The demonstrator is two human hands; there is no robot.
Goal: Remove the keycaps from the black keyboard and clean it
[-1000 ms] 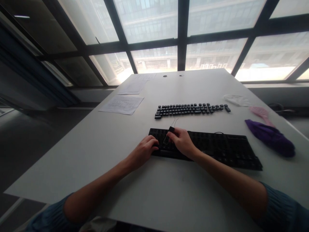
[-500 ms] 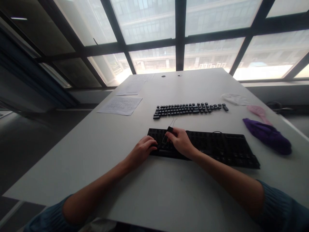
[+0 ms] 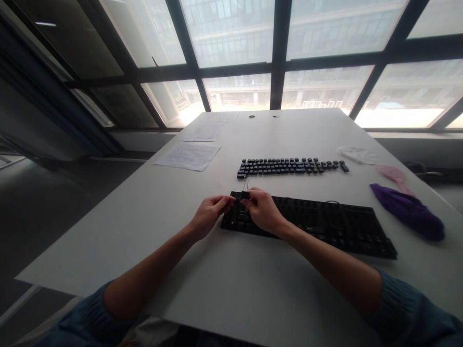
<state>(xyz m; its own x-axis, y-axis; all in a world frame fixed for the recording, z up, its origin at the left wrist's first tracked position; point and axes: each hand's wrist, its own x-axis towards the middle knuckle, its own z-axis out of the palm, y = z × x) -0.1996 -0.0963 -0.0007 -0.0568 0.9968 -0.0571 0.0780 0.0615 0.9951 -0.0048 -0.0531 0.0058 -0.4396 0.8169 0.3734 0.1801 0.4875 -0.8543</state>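
Note:
A black keyboard (image 3: 338,226) lies across the white table in front of me, several of its keycaps off. My right hand (image 3: 265,210) is over its left part and pinches a keycap puller (image 3: 245,194), a small black block with thin wires sticking up from its far end. My left hand (image 3: 214,214) is at the keyboard's left end, thumb and fingertips pressed together close to the puller. Whatever is between those fingertips, if anything, is too small to tell. Behind the keyboard, loose black keycaps (image 3: 278,166) lie in rows.
To the right are a purple cloth item (image 3: 407,212), a pink brush-like item (image 3: 396,177) and a crumpled white piece (image 3: 358,155). Written paper sheets (image 3: 188,155) lie at the left. Beyond the table (image 3: 144,217) stands a large framed window (image 3: 235,94).
My left hand has come off the keyboard's left keys, its fingers now pinched near the puller. My right hand has moved the puller slightly left, and the view has shifted a little.

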